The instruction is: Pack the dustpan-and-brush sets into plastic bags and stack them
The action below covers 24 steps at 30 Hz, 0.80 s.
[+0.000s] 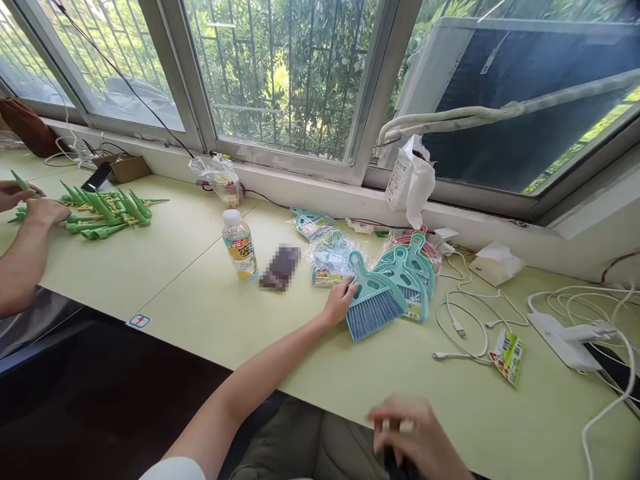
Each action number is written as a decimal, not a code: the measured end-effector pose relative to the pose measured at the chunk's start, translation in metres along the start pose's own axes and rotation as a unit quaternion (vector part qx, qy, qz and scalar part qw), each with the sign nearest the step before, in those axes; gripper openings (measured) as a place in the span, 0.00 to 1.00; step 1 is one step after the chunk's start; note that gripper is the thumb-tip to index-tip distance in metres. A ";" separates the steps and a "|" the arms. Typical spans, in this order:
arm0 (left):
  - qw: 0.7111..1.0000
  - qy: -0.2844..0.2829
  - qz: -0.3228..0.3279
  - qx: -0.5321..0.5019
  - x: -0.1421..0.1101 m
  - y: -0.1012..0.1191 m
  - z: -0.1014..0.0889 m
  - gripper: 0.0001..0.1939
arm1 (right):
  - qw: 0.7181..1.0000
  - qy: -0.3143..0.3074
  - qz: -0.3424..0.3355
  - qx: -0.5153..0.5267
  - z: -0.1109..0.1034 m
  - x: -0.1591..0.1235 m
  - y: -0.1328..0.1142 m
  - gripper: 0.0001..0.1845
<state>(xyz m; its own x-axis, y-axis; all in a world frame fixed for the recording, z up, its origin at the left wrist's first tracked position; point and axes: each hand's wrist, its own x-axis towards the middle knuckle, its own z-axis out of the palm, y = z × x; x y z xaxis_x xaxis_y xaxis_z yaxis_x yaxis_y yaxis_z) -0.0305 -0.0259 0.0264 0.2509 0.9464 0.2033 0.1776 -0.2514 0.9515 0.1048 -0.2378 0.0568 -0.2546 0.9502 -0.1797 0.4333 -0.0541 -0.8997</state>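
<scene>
The left hand (341, 303) reaches across the worktop (310, 360) and has a narrow grip on the left side of a turquoise hand brush (374, 303), its grey-blue bristles facing the near edge and its looped handle pointing toward the far edge. The right hand (411, 430) is at the near edge, well apart from the brush — its fingers are curled, but it is motion-blurred, with something dark under it, so I cannot tell how wide its grip is or whether it holds anything. Just right of the held brush, and partly behind it, lie more turquoise brush and dustpan pieces (417, 267), with a red dustpan (431, 248) behind them. To the left and behind are 2 turquoise sets in clear wrap, the nearer set (331, 260) close to the brush and the farther set (311, 223) toward the far edge. A capped drink bottle (240, 247) stands upright left of these, with a dark pixelated object (281, 268) lying between. On the right part of the worktop are white cables (463, 327), a small green packet (507, 357) and a white power strip (565, 341); a small white box (495, 263) sits nearer the far edge. Toward the left end, another person's hands (47, 211) work beside a pile of green pointed pieces (107, 212).
</scene>
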 end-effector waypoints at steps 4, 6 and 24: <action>1.000 0.004 0.001 0.015 -0.003 0.002 -0.001 0.26 | 0.982 0.178 -0.047 -0.035 -0.055 0.049 -0.023 0.14; 1.000 0.003 0.004 0.025 -0.004 0.005 -0.001 0.27 | 0.964 0.232 -0.082 -0.101 -0.072 0.077 -0.030 0.18; 0.986 0.038 0.087 0.135 -0.015 0.014 -0.004 0.34 | 0.907 0.284 -0.065 -0.304 -0.064 0.155 -0.048 0.17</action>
<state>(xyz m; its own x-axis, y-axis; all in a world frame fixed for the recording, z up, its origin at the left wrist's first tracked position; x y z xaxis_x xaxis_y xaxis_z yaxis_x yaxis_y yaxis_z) -0.0353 -0.0425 0.0374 0.2301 0.8940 0.3846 0.3871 -0.4466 0.8066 0.0999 -0.0688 0.0975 0.0744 0.9506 0.3012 0.8719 0.0846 -0.4824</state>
